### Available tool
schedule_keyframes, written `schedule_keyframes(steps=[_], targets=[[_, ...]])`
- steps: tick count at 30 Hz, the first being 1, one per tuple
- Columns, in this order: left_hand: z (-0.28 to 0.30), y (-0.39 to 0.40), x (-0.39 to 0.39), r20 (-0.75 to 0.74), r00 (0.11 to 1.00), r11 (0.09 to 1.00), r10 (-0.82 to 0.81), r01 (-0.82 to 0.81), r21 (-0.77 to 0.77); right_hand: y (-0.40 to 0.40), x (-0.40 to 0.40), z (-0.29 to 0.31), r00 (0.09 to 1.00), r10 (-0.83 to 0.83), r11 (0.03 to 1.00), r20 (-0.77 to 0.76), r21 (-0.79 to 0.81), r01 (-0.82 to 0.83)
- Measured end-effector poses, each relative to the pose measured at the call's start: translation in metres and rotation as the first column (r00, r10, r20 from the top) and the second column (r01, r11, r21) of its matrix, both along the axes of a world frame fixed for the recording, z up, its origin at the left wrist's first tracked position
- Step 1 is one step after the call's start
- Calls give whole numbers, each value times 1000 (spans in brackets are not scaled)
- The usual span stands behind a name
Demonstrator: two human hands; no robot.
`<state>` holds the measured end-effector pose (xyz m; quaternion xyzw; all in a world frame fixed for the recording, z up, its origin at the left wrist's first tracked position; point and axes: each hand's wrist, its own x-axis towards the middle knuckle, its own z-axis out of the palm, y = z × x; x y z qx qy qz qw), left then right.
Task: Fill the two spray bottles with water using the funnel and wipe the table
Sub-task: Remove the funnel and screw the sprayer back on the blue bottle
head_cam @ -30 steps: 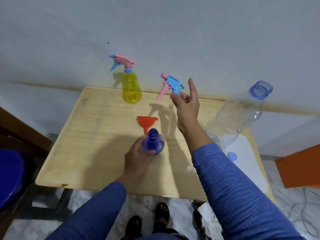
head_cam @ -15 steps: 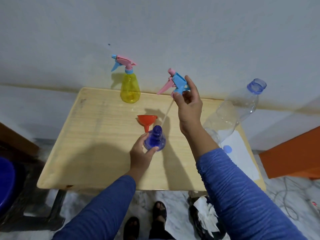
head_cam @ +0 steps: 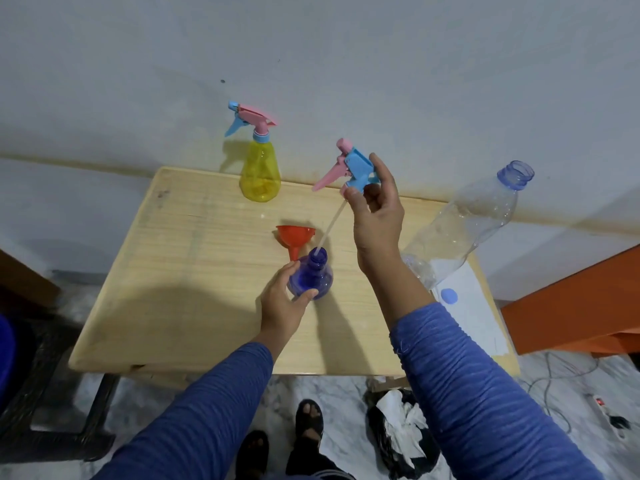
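Blue plastic, see-through and upright, the blue spray bottle (head_cam: 311,280) stands near the middle of the wooden counter (head_cam: 156,289) with its neck uncapped. The left hand (head_cam: 282,299) wraps its grip round the bottle's lower body, thumb on one side and fingers on the other, steadying it. The right hand (head_cam: 375,216) is raised above and behind it, its grip pinching the blue-and-pink trigger head (head_cam: 349,168) at the collar. The head's thin white tube (head_cam: 330,228) slants down with its tip at or just inside the bottle's mouth; which of the two cannot be told.

The orange funnel (head_cam: 296,237) stands just behind the blue bottle, touching or nearly touching it, and is not seated in any neck. The yellow spray bottle (head_cam: 260,174) stands at the back edge with its own trigger head on. A large clear water bottle (head_cam: 464,226), uncapped, leans at the right side of the counter, and its round blue cap (head_cam: 449,296) lies on a white sheet (head_cam: 474,323) beside it.

Whether either spray bottle holds water is hard to read through the tinted plastic. Judging by the layout, the blue bottle is at the stage of having its head off or going on, and no cloth is on the counter, so wiping looks still to be done. Crumpled white paper (head_cam: 405,420) sits in a dark bag on the floor.
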<state>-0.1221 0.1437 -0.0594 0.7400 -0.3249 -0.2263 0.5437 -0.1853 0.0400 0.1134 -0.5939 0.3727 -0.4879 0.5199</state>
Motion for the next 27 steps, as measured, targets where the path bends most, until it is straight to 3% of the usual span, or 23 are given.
schedule_keyframes(steps=[9, 13, 19, 27], targets=[[-2, 0, -4, -16, 999, 999, 30, -30, -21, 19, -17, -63, 951, 172, 982, -255, -33, -187], [0, 0, -7, -70, 997, 998, 45, -47, -29, 14, -21, -74, 922, 251, 965, -294, 5, -261], [-6, -3, -21, -86, 990, 993, 114, -117, -27, 3, -23, -85, 870, 321, 927, -374, -64, -370], [-7, -6, -31, -93, 975, 979, 200, -203, -18, -17, -30, -79, 727, 527, 783, -441, -81, -617]])
